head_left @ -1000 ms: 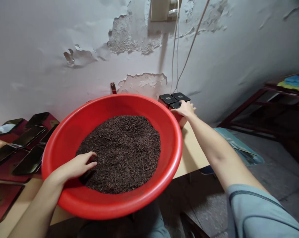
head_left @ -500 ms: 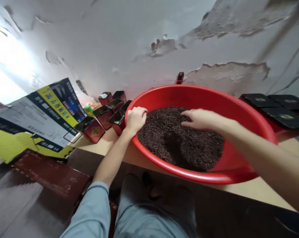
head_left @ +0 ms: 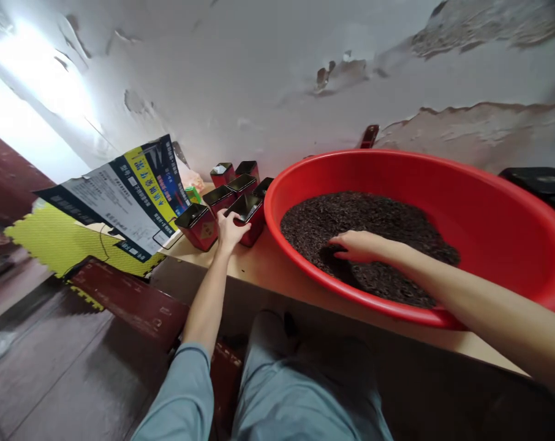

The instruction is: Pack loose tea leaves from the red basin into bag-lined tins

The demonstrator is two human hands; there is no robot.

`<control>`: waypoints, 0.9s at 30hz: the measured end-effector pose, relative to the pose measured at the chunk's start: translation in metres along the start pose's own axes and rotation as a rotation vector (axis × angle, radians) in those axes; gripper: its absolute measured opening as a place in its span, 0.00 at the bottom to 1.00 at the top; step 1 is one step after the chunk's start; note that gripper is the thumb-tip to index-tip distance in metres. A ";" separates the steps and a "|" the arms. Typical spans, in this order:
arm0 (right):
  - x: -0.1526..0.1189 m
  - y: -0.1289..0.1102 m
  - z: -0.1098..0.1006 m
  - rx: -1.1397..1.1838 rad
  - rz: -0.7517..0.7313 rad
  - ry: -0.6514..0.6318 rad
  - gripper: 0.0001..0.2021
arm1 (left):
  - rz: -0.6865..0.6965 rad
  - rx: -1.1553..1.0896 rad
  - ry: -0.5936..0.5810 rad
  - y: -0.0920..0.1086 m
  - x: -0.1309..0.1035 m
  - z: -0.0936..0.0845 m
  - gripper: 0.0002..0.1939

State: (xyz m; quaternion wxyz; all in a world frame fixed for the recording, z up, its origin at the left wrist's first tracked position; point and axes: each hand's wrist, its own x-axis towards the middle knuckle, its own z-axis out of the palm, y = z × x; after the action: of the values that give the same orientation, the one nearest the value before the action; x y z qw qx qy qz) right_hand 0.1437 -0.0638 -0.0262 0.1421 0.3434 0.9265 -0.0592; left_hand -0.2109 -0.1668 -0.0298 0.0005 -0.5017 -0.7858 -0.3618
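Red basin [head_left: 493, 229] and tins [head_left: 204, 233] on table [head_left: 259, 266]

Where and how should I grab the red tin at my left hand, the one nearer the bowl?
I'd grip the tin by opposite walls just below the rim, coming from your side of the table. It stands upright, boxy and flat-sided; other tins stand behind and left, and the bowl is close on its right, leaving the near side freest.
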 end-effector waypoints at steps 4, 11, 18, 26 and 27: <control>-0.013 -0.006 -0.021 -0.009 -0.050 0.403 0.22 | 0.254 0.040 0.086 0.017 -0.023 -0.057 0.11; -0.056 -0.069 -0.092 -0.070 -0.374 0.968 0.19 | 0.667 0.033 0.026 0.102 -0.052 -0.111 0.08; -0.045 -0.044 -0.094 -0.268 -0.289 0.812 0.26 | 0.976 -0.110 -0.152 0.167 -0.017 -0.045 0.10; -0.022 0.039 -0.056 0.024 0.159 0.349 0.33 | 1.197 -0.129 -0.527 0.218 0.052 0.087 0.10; -0.018 0.045 -0.053 0.071 0.183 0.333 0.34 | 1.218 -0.116 -0.551 0.222 0.053 0.095 0.09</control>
State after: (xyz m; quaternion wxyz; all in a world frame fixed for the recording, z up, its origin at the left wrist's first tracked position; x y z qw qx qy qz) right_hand 0.1743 -0.0301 0.0290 -0.0205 0.4360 0.8995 -0.0213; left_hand -0.0281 -0.0185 0.0451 -0.0230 -0.9287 -0.3131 -0.1974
